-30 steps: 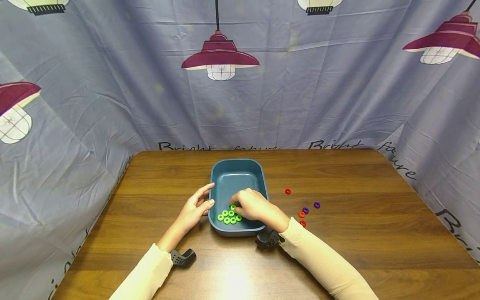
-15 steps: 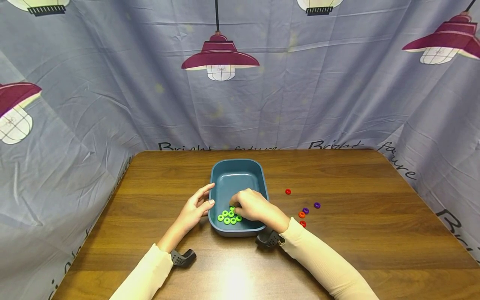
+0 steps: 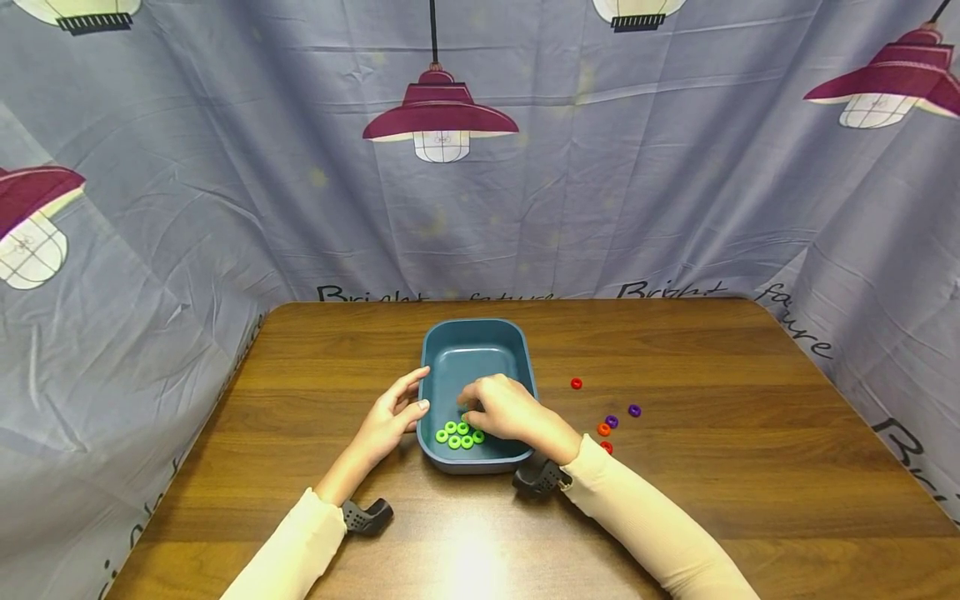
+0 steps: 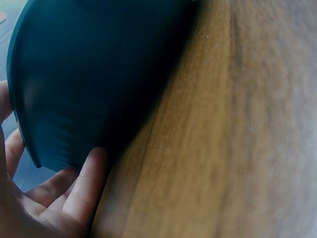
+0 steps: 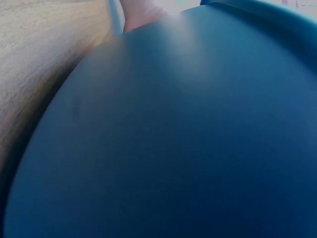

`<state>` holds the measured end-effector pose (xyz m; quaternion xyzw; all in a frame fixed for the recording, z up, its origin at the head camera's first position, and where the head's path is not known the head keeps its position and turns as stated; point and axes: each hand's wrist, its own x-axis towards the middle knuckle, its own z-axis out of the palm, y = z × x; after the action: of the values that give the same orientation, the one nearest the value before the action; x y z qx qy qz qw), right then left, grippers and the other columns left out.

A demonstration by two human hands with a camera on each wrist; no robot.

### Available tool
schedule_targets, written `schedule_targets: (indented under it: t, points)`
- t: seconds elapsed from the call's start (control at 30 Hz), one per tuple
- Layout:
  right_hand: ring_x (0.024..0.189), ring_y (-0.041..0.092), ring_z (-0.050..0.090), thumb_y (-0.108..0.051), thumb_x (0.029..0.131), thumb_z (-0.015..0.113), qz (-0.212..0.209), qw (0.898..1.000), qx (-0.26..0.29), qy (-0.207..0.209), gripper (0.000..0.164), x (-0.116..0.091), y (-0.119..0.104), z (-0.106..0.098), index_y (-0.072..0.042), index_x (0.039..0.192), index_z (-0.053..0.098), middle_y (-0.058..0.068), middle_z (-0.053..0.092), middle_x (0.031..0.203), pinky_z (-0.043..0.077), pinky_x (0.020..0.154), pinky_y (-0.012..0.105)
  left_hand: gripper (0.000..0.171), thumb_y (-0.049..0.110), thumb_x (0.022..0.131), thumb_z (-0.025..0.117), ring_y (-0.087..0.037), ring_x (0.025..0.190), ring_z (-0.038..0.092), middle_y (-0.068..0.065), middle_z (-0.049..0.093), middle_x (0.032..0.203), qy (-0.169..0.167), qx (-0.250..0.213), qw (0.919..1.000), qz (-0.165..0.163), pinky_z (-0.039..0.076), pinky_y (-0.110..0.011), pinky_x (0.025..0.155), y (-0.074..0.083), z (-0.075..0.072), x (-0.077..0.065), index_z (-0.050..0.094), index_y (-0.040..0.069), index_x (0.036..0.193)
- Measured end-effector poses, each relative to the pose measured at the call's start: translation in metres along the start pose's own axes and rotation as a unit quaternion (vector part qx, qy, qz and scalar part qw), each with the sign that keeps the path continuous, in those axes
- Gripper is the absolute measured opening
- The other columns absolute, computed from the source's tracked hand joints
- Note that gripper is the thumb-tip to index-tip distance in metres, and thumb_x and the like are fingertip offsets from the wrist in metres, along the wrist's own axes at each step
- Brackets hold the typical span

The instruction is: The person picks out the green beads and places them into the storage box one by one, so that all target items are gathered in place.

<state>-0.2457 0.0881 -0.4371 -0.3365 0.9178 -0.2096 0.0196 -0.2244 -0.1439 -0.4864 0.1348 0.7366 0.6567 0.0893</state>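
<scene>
In the head view my right hand (image 3: 501, 407) is inside a blue-teal plastic bin (image 3: 480, 319), over its near half. Its index finger and thumb stand slightly apart. A sliver of green shows by the thumb tip, mostly covered by it. Several small green rings (image 3: 453, 442) lie on the bin floor just left of and below that hand. My left hand (image 3: 390, 417) rests against the bin's left side, index fingertip and thumb tip at the rim. The left wrist view shows its loosely extended fingers (image 4: 89, 183) along the outer wall. The bin wall (image 5: 173, 134) fills the right wrist view, hiding the right fingers.
On the wooden table (image 3: 337, 350), right of the bin, lie two purple rings (image 3: 634, 411), an orange ring (image 3: 603, 429) and two red rings (image 3: 576, 383). A grey curtain (image 3: 480, 225) printed with lamps hangs behind the table.
My right index finger has lifted away from the thumb, and the hand has shifted slightly. The topmost green ring is now almost hidden by the thumb. My left hand has stayed put.
</scene>
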Motion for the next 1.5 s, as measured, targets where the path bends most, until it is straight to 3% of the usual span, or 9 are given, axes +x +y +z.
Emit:
schedule_targets:
  t: [0.2,0.33,0.5,0.6,0.73,0.97,1.17,1.33,1.5]
  points:
    - [0.076,0.013,0.066,-0.014,0.087,0.076,-0.049,0.994,0.055,0.087,0.018,-0.004,0.006,-0.005,-0.006,0.103,0.079,0.001,0.076,0.087,0.051,0.067,0.021,0.058,0.010,0.102,0.054,-0.046,0.132,0.052,-0.032,0.043,0.153,0.005,0.000,1.0000,-0.004,0.058,-0.030,0.086,-0.001,0.002,-0.001,0.035,0.008,0.157]
    - [0.072,0.012,0.063,-0.010,0.087,0.074,-0.072,0.982,0.090,0.148,0.017,-0.009,0.014,-0.009,-0.003,0.102,0.079,0.004,0.076,0.087,0.052,0.066,0.023,0.058,0.009,0.102,0.055,-0.046,0.131,0.053,-0.033,0.043,0.152,0.004,-0.001,1.0000,-0.001,0.058,-0.029,0.085,-0.002,0.002,-0.002,0.035,0.007,0.157]
    - [0.082,0.018,0.068,-0.008,0.086,0.075,-0.058,0.965,0.106,0.234,0.014,-0.020,0.028,-0.014,-0.005,0.099,0.079,0.005,0.076,0.091,0.056,0.070,0.034,0.059,0.007,0.101,0.054,-0.046,0.131,0.053,-0.035,0.043,0.151,-0.001,-0.007,0.9999,0.010,0.058,-0.028,0.084,-0.002,0.002,-0.003,0.034,0.005,0.157]
    - [0.084,0.023,0.067,-0.007,0.086,0.076,-0.035,0.957,0.106,0.266,0.015,-0.028,0.035,-0.017,-0.006,0.100,0.079,0.006,0.076,0.094,0.053,0.070,0.033,0.059,0.007,0.101,0.054,-0.047,0.131,0.052,-0.035,0.043,0.151,0.000,-0.008,0.9999,0.012,0.058,-0.028,0.084,-0.002,0.002,-0.003,0.034,0.005,0.157]
    - [0.081,0.026,0.064,-0.006,0.085,0.077,-0.013,0.955,0.109,0.276,0.017,-0.040,0.044,-0.019,-0.005,0.101,0.078,0.006,0.075,0.097,0.051,0.069,0.031,0.059,0.008,0.101,0.055,-0.046,0.132,0.052,-0.034,0.043,0.151,0.000,-0.007,0.9999,0.009,0.058,-0.028,0.085,-0.003,0.002,-0.003,0.035,0.006,0.157]
    - [0.088,0.022,0.069,-0.001,0.083,0.075,-0.021,0.943,0.105,0.315,0.018,-0.051,0.055,-0.018,-0.004,0.101,0.078,0.006,0.076,0.099,0.057,0.071,0.036,0.058,0.009,0.101,0.055,-0.046,0.131,0.052,-0.034,0.043,0.151,0.004,0.000,1.0000,0.009,0.058,-0.028,0.084,-0.003,0.000,-0.002,0.035,0.006,0.156]
    - [0.080,0.020,0.068,0.002,0.082,0.076,-0.019,0.945,0.116,0.307,0.018,-0.060,0.063,-0.015,-0.003,0.099,0.078,0.006,0.075,0.096,0.054,0.063,0.026,0.059,0.009,0.102,0.054,-0.048,0.134,0.050,-0.034,0.042,0.152,-0.002,-0.003,1.0000,0.007,0.058,-0.028,0.086,-0.003,0.002,-0.001,0.035,0.007,0.157]
    - [0.074,0.010,0.065,0.003,0.080,0.077,-0.007,0.942,0.111,0.316,0.021,-0.068,0.070,-0.015,-0.004,0.099,0.078,0.005,0.074,0.089,0.053,0.061,0.025,0.059,0.010,0.102,0.055,-0.047,0.133,0.051,-0.033,0.043,0.152,0.001,0.001,1.0000,0.006,0.059,-0.030,0.086,-0.002,0.001,0.000,0.035,0.007,0.157]
    - [0.070,0.005,0.061,0.000,0.081,0.077,0.015,0.953,0.095,0.286,0.019,-0.076,0.076,-0.013,-0.006,0.100,0.078,0.004,0.073,0.087,0.055,0.060,0.028,0.058,0.010,0.101,0.055,-0.045,0.131,0.053,-0.033,0.044,0.151,0.005,0.006,1.0000,0.005,0.058,-0.029,0.085,-0.001,0.001,0.000,0.036,0.008,0.156]
